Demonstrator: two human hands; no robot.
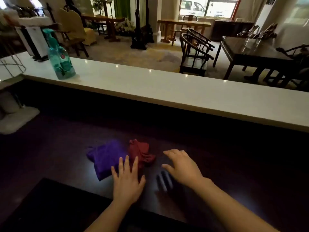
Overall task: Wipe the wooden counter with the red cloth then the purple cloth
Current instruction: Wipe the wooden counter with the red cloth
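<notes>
Dark wooden surface [234, 164] carries two cloths — one purple cloth [105, 158], one red cloth [142, 153] — apparently touching. Both hands open: left hand [127, 183] fingertips over both cloths, right hand [182, 166] beside the red.

Spray bottle [61, 56], partly filled, stands on the pale ledge [167, 87].

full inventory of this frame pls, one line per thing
purple cloth: 1, purple, dark counter, left of red cloth
red cloth: 1, red, crumpled, dark counter centre
wooden counter: 1, dark brown, foreground
ledge: 1, white, behind counter
spray bottle: 1, teal, ledge left end
armchairs: 2, dark wood, room beyond ledge
table: 1, dark, far right
left hand: 1, open, fingers spread, fingertips over both cloths' near edges
right hand: 1, open, right of red cloth
</notes>
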